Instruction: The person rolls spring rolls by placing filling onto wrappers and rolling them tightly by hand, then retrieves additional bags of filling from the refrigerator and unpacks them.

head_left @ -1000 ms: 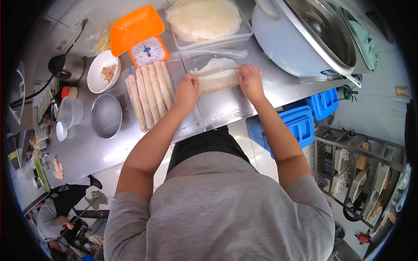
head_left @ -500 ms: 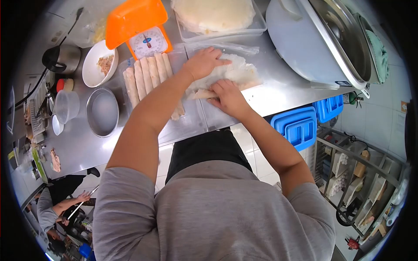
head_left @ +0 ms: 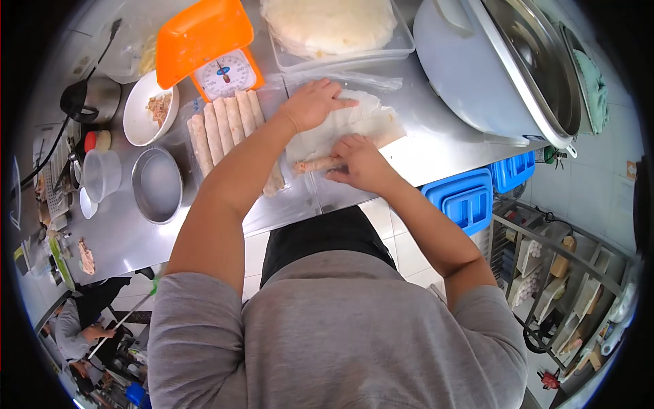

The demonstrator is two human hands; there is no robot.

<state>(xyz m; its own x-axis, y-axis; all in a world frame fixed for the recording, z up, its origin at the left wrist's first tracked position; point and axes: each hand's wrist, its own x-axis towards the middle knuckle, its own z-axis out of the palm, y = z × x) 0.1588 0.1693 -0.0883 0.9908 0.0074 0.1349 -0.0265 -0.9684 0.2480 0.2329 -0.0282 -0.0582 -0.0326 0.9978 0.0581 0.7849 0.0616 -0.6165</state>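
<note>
A thin pale wrapper sheet [head_left: 361,117] lies on the steel counter. My left hand [head_left: 315,105] rests on its upper left part, fingers spread. Near the sheet's lower edge, my right hand [head_left: 358,162] is closed on a thin filled roll [head_left: 317,165], whose left end sticks out with filling showing. To the left, several finished rolls [head_left: 221,124] lie side by side on clear plastic, partly hidden under my left forearm. A stack of round wrappers [head_left: 330,24] sits in a clear tray above the sheet.
An orange scale [head_left: 225,73] stands behind the rolls. Left of it are a white bowl [head_left: 151,109] with some filling, a round metal pan [head_left: 157,185] and a clear tub [head_left: 102,176]. A large pale pot [head_left: 463,75] is at right. Another person [head_left: 71,334] stands at lower left.
My left hand has gone from the sheet's near left end to its upper part. My right hand has come down and left. The sheet now lies spread, and the roll's end shows.
</note>
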